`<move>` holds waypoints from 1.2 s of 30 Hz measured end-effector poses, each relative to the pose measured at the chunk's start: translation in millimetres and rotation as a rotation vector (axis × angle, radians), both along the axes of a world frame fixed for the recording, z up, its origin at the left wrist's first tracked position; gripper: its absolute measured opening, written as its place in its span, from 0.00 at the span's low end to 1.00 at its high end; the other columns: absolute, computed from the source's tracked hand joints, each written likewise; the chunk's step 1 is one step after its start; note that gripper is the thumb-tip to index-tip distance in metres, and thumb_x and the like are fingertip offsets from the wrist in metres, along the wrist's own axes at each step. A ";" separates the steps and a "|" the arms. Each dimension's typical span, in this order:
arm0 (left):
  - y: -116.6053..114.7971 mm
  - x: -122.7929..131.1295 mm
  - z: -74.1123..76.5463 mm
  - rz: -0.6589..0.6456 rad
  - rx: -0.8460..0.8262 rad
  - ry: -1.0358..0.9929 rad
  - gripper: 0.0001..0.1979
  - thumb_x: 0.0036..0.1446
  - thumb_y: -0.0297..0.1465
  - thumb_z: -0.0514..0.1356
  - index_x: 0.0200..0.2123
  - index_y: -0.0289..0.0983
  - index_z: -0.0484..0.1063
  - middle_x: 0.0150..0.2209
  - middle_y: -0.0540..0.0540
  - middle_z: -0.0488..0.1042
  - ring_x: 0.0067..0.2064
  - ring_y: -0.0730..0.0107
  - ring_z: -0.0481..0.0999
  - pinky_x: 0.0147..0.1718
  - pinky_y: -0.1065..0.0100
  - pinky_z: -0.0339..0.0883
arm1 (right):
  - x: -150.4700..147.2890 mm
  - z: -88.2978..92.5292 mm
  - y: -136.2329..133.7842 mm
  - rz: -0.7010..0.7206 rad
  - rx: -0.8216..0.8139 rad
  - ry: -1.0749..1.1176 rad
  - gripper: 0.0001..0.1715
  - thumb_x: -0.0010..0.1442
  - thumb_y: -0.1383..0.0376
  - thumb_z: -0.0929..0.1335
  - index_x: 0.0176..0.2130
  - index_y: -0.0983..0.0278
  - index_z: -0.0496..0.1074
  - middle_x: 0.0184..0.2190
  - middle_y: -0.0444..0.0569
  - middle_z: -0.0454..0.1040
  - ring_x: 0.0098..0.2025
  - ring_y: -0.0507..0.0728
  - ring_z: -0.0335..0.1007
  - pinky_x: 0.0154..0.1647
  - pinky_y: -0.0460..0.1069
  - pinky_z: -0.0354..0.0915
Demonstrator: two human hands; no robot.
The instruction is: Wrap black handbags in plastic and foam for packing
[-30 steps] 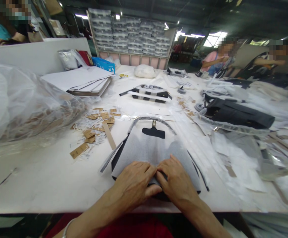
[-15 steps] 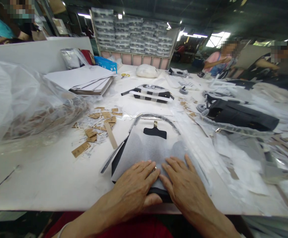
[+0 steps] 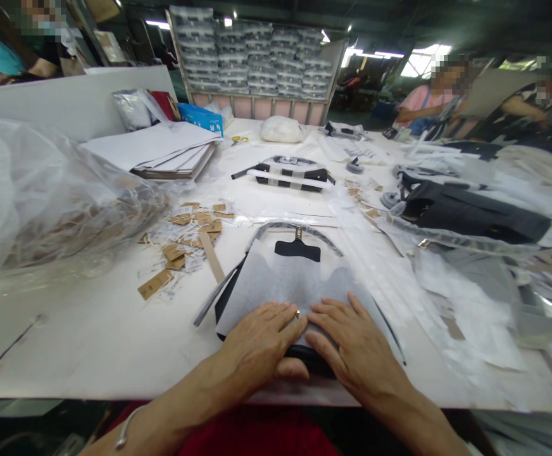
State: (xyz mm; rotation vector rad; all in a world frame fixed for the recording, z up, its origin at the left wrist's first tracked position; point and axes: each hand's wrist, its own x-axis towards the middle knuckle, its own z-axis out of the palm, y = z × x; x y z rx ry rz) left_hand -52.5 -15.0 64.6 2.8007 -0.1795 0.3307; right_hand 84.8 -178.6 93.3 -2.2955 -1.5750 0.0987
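Note:
A black handbag (image 3: 314, 362) lies at the table's near edge with a thin grey-white sheet (image 3: 276, 278) over its upper face. Its wrapped handle (image 3: 283, 224) arches away from me, and a black tab with a gold clasp (image 3: 297, 251) shows above the sheet's far edge. My left hand (image 3: 267, 335) rests flat on the left of the sheet, fingers stretched. Beside it my right hand (image 3: 345, 335) lies flat on the right, fingers spread. A small gold fitting (image 3: 297, 313) peeks out between the hands.
Brown tags (image 3: 176, 253) are scattered to the left, near a large clear plastic bag (image 3: 57, 196). Farther back lie a partly wrapped black bag (image 3: 295, 175) and a paper stack (image 3: 162, 152). On the right are another black bag (image 3: 480, 209) and plastic wrapping (image 3: 466, 310). People work beyond.
Both hands stay flat on the covered bag, having shifted slightly away from me. The right hand's fingers lie a little further to the left. The view has tilted slightly.

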 end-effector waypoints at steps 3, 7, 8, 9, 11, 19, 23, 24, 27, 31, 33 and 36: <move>-1.9 2.2 0.4 0.013 0.025 -0.042 0.29 0.57 0.41 0.65 0.58 0.35 0.64 0.56 0.38 0.73 0.57 0.58 0.73 0.58 0.58 0.65 | 5.6 6.3 -2.1 0.093 -0.129 0.062 0.31 0.58 0.50 0.71 0.57 0.61 0.71 0.58 0.53 0.73 0.61 0.65 0.65 0.68 0.70 0.47; -4.7 5.4 5.9 0.047 0.058 -0.048 0.21 0.61 0.29 0.62 0.56 0.37 0.65 0.52 0.41 0.76 0.53 0.61 0.76 0.54 0.60 0.69 | 12.9 12.3 -0.8 0.125 -0.220 0.065 0.38 0.52 0.51 0.75 0.58 0.62 0.70 0.59 0.54 0.71 0.61 0.66 0.65 0.67 0.70 0.50; -5.5 5.5 6.3 0.050 0.070 -0.058 0.19 0.62 0.28 0.60 0.56 0.37 0.65 0.52 0.42 0.76 0.52 0.61 0.76 0.54 0.60 0.70 | 13.6 11.5 -0.9 0.134 -0.213 0.045 0.37 0.51 0.53 0.76 0.57 0.61 0.71 0.59 0.53 0.72 0.61 0.66 0.65 0.67 0.70 0.51; -6.3 5.4 5.8 0.051 0.084 -0.076 0.18 0.63 0.26 0.58 0.56 0.37 0.65 0.52 0.42 0.76 0.52 0.62 0.76 0.54 0.60 0.70 | 13.7 9.4 -1.4 0.145 -0.193 0.016 0.35 0.51 0.56 0.76 0.57 0.62 0.71 0.58 0.53 0.72 0.61 0.66 0.66 0.66 0.69 0.53; -8.1 4.7 1.1 0.055 0.118 -0.132 0.17 0.65 0.24 0.54 0.57 0.36 0.65 0.53 0.42 0.76 0.53 0.63 0.76 0.54 0.61 0.70 | 11.9 1.4 -3.0 0.164 -0.120 -0.068 0.30 0.54 0.62 0.74 0.55 0.63 0.72 0.57 0.53 0.73 0.59 0.66 0.68 0.64 0.68 0.57; -18.2 3.5 -32.1 0.165 0.315 -0.411 0.18 0.67 0.23 0.47 0.54 0.33 0.70 0.52 0.38 0.76 0.53 0.60 0.77 0.53 0.59 0.71 | -8.7 -48.2 -10.6 0.113 0.380 -0.440 0.24 0.62 0.78 0.59 0.53 0.70 0.73 0.52 0.54 0.77 0.56 0.60 0.72 0.60 0.57 0.64; -17.8 1.0 -33.3 0.151 0.312 -0.429 0.19 0.67 0.23 0.46 0.55 0.33 0.70 0.53 0.39 0.76 0.55 0.61 0.76 0.54 0.60 0.70 | -6.0 -38.0 -13.8 0.139 0.290 -0.380 0.23 0.62 0.76 0.61 0.54 0.68 0.72 0.53 0.52 0.77 0.56 0.60 0.72 0.59 0.57 0.65; -17.1 0.2 -32.3 0.144 0.301 -0.422 0.19 0.67 0.23 0.46 0.55 0.33 0.70 0.53 0.40 0.76 0.55 0.62 0.76 0.54 0.60 0.71 | -3.3 -30.8 -14.5 0.155 0.230 -0.353 0.22 0.62 0.74 0.63 0.54 0.67 0.72 0.53 0.51 0.77 0.55 0.61 0.72 0.59 0.59 0.65; -15.1 -1.4 -29.5 0.134 0.278 -0.400 0.20 0.68 0.23 0.44 0.56 0.34 0.69 0.53 0.40 0.76 0.54 0.62 0.76 0.53 0.60 0.72 | 7.1 -8.5 -14.0 0.181 0.086 -0.302 0.26 0.54 0.65 0.73 0.53 0.64 0.73 0.51 0.51 0.78 0.53 0.65 0.73 0.58 0.65 0.65; -13.2 -0.5 -28.5 0.135 0.272 -0.390 0.20 0.68 0.24 0.43 0.55 0.33 0.70 0.53 0.39 0.76 0.54 0.61 0.76 0.53 0.59 0.73 | 15.4 4.3 -5.8 0.179 0.020 -0.323 0.27 0.48 0.65 0.77 0.49 0.63 0.75 0.48 0.51 0.80 0.51 0.67 0.75 0.55 0.66 0.67; -12.6 1.2 -28.2 0.129 0.276 -0.391 0.20 0.68 0.24 0.43 0.55 0.33 0.70 0.53 0.39 0.76 0.54 0.61 0.76 0.53 0.59 0.73 | 15.1 0.9 -2.2 0.182 0.016 -0.352 0.21 0.53 0.69 0.74 0.48 0.62 0.76 0.47 0.49 0.80 0.49 0.65 0.76 0.52 0.63 0.70; -12.7 3.6 -27.0 0.136 0.304 -0.390 0.20 0.68 0.23 0.44 0.54 0.32 0.70 0.52 0.38 0.76 0.54 0.60 0.76 0.52 0.59 0.73 | 11.1 -14.0 -4.3 0.179 0.099 -0.415 0.18 0.60 0.74 0.66 0.49 0.63 0.76 0.48 0.49 0.80 0.49 0.62 0.76 0.50 0.58 0.71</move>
